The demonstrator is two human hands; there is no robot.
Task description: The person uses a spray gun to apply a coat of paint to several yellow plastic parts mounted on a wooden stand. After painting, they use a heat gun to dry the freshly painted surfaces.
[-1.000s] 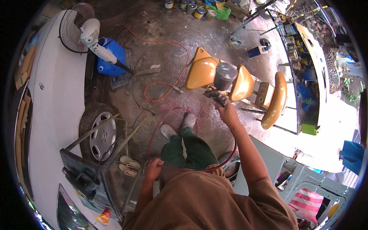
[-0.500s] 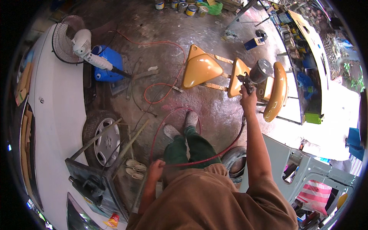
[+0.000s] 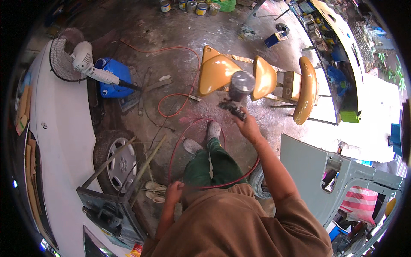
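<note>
Right hand (image 3: 248, 125): fingers closed round spray gun (image 3: 233, 109), near yellow panels (image 3: 219, 72) on rack (image 3: 242, 58). Left hand (image 3: 174, 192): fingers gripping red hose (image 3: 216, 186). Concrete floor (image 3: 160, 32), stained; white car (image 3: 64, 113), left; paint cans (image 3: 201, 9), far edge.

White glare washes out the right side, while the dimmer floor (image 3: 154, 32) shows soft reflections.
</note>
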